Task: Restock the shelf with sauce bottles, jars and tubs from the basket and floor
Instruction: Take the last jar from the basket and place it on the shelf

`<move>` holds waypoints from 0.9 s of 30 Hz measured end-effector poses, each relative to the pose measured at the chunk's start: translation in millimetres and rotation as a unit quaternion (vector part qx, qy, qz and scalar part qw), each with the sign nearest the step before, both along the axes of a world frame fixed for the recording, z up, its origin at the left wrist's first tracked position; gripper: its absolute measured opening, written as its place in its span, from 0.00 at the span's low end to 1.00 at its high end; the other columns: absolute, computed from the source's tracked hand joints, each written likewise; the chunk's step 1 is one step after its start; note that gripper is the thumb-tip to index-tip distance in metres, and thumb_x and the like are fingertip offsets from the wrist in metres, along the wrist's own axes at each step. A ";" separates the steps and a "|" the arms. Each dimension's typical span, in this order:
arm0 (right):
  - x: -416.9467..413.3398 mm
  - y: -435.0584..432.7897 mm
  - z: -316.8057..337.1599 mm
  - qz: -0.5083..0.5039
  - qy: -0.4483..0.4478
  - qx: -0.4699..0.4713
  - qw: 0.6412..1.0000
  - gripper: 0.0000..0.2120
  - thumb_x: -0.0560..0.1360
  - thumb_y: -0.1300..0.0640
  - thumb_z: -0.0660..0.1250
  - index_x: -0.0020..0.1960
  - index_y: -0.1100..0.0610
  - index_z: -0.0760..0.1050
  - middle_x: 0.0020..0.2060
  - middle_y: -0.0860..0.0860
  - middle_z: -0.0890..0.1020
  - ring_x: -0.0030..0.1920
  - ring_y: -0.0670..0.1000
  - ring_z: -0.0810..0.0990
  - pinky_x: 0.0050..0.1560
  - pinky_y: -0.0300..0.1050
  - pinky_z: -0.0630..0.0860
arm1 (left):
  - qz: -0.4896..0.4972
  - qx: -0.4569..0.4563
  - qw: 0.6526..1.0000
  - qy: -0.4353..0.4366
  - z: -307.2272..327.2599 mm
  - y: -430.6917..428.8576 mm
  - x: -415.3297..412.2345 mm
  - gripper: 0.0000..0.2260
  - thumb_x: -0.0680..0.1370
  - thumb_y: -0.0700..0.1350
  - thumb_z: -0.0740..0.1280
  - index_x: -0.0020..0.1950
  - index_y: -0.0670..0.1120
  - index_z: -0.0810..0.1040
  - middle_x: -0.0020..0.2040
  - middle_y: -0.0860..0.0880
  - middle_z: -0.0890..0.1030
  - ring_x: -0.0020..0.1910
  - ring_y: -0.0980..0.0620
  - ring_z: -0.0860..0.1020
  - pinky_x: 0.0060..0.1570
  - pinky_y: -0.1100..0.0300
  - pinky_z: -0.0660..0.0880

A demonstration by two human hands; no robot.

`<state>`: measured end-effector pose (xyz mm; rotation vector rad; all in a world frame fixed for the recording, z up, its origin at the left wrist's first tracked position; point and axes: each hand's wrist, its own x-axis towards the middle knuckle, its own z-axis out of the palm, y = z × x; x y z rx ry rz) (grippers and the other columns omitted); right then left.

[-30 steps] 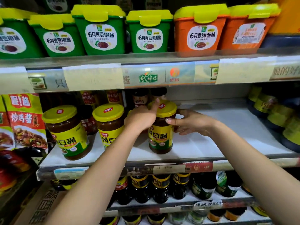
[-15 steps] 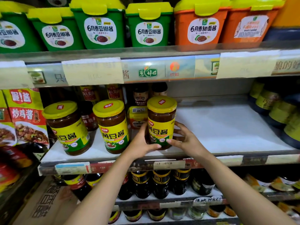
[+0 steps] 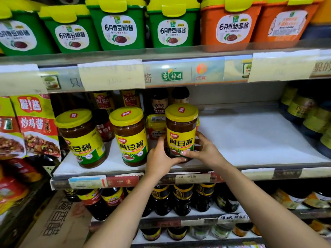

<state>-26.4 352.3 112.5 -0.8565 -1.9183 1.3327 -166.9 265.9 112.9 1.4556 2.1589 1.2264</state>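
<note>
The jar with the yellow lid stands upright at the front of the middle shelf, its long axis vertical and its label turned toward the camera. Both hands are clamped on its lower half. The left hand wraps the jar's left side, its thumb lying across the base at the front. The right hand cups the right side, its fingers reaching up and around the back. The jar therefore lies directly between the hands, touching both, and neither is clearly the nearer. Whether the base rests fully on the shelf or hangs just above it cannot be told, because the thumbs cover that edge.

Taking this jar as the landmark, a second jar of the same kind stands just beside it on the left, with a narrow gap between them. A third jar stands farther left along the same front line. Behind the held jar a small yellow-lidded tub and dark bottles sit toward the back. To its right the shelf is bare white, well clear as far as the dark bottles at the far right edge.

My judgement is that the step in hand is squaring the jar into the front row, and that the coming move turns on the open space to its right, where the next jar would go.
</note>
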 end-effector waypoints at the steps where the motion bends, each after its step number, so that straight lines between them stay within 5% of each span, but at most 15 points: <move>1: -0.3 0.1 -0.7 0.000 0.005 0.002 1.000 0.37 0.64 0.57 0.76 0.69 0.51 0.64 0.60 0.52 0.77 0.61 0.51 0.76 0.61 0.49 0.74 | -0.003 0.002 1.000 -0.004 0.7 0.0 -0.5 0.39 0.60 0.53 0.79 0.66 0.49 0.66 0.62 0.48 0.77 0.62 0.46 0.74 0.56 0.58 0.71; 6: 0.7 1.4 -4.0 0.002 0.007 0.016 1.000 0.32 0.65 0.57 0.75 0.65 0.45 0.66 0.60 0.50 0.78 0.61 0.51 0.76 0.63 0.49 0.73 | -0.029 -0.005 0.999 -0.038 4.2 -1.0 -7.8 0.39 0.62 0.50 0.79 0.68 0.48 0.65 0.65 0.48 0.74 0.64 0.49 0.71 0.56 0.63 0.64; 16: 4.6 2.7 -3.3 0.046 -0.021 -0.002 0.999 0.37 0.70 0.57 0.72 0.73 0.51 0.59 0.66 0.48 0.73 0.66 0.48 0.71 0.67 0.51 0.69 | -0.020 -0.010 1.000 -0.015 3.3 -1.5 -10.0 0.37 0.59 0.53 0.80 0.63 0.46 0.71 0.61 0.47 0.78 0.60 0.48 0.75 0.56 0.59 0.70; 24: 3.6 1.7 -2.7 0.078 -0.049 0.010 0.996 0.44 0.66 0.42 0.72 0.75 0.49 0.54 0.71 0.47 0.68 0.70 0.47 0.66 0.71 0.55 0.63 | -0.014 -0.011 1.000 -0.003 4.1 -5.4 -6.6 0.35 0.59 0.54 0.79 0.61 0.45 0.71 0.59 0.46 0.78 0.59 0.47 0.75 0.52 0.61 0.69; 27: 3.5 -0.2 -2.5 0.064 -0.053 0.014 0.996 0.40 0.68 0.47 0.72 0.74 0.50 0.56 0.70 0.48 0.69 0.69 0.48 0.68 0.71 0.55 0.63 | -0.020 -0.017 1.000 -0.001 4.5 -6.6 -5.4 0.35 0.61 0.54 0.79 0.63 0.45 0.70 0.61 0.46 0.77 0.60 0.47 0.74 0.54 0.60 0.69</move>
